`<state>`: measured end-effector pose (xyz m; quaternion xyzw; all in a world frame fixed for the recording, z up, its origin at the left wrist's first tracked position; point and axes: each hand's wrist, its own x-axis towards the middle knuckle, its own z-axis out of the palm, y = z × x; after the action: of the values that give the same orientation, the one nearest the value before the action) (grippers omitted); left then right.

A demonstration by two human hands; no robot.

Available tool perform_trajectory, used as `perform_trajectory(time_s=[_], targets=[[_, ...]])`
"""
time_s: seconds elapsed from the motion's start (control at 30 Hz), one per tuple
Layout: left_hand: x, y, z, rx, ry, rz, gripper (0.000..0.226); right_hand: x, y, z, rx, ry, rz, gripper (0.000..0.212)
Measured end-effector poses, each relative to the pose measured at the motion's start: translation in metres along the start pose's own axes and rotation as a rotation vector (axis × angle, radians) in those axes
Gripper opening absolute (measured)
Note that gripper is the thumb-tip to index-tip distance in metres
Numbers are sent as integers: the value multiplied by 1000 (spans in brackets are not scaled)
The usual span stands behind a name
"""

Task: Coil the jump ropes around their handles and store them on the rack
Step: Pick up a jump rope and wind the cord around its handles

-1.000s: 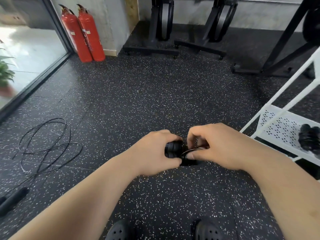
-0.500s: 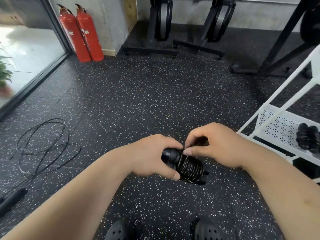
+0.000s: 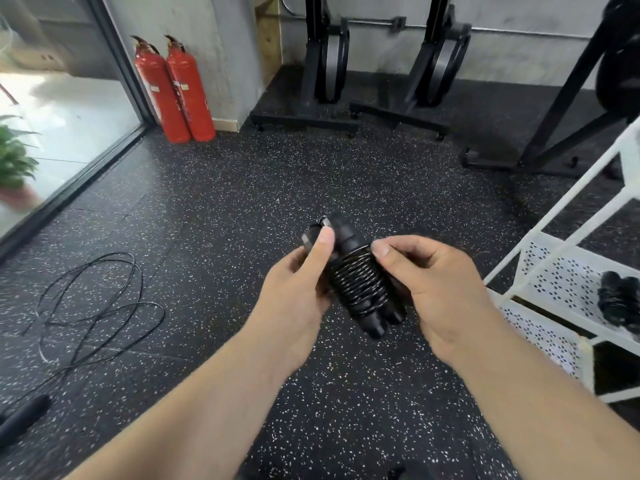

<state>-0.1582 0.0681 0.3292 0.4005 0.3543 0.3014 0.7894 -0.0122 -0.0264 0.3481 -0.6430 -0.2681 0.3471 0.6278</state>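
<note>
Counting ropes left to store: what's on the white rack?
One coiled rope lies on the rack's perforated shelf. The shelf's right part runs out of frame, so anything more there can't be seen.

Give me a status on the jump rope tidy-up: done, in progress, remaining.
Done: one coiled rope sits on the white rack. In hand: a second rope, wound tight round its paired handles, is in the grip of the left hand and right hand, not yet shelved. Left: shelve it, then coil the loose rope lying on the floor to the left.
</note>
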Motion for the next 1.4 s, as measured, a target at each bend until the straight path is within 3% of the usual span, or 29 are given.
perform_trajectory(time_s=[0.13,0.27,0.4,0.57,0.7,1.07,1.13,1.27,1.4], targets=[[-6,-6,16,-208,131,-147,54,-12,8,21,-122,95,-63,1],[-6,-6,15,33,266,-27,45,-14,6,22,-198,46,-59,1],[-4,5,8,249,214,74,45,-8,-4,9,-181,-60,-52,8],[-6,15,3,164,94,3,39,-2,-10,-10,-248,-143,-40,5],[-3,18,0,34,137,-79,46,-3,-12,-14,-251,-234,-24,5],[-7,20,4,-105,-69,-195,72,-6,-12,-5,-69,-128,70,4],[-3,14,2,-43,-61,-208,78,-7,-11,-1,-58,-105,67,5],[-2,8,6,-79,-36,-197,68,-11,-12,6,-17,-161,55,4],[-3,3,8,-88,123,-157,78,-15,-12,13,-6,-168,36,4]])
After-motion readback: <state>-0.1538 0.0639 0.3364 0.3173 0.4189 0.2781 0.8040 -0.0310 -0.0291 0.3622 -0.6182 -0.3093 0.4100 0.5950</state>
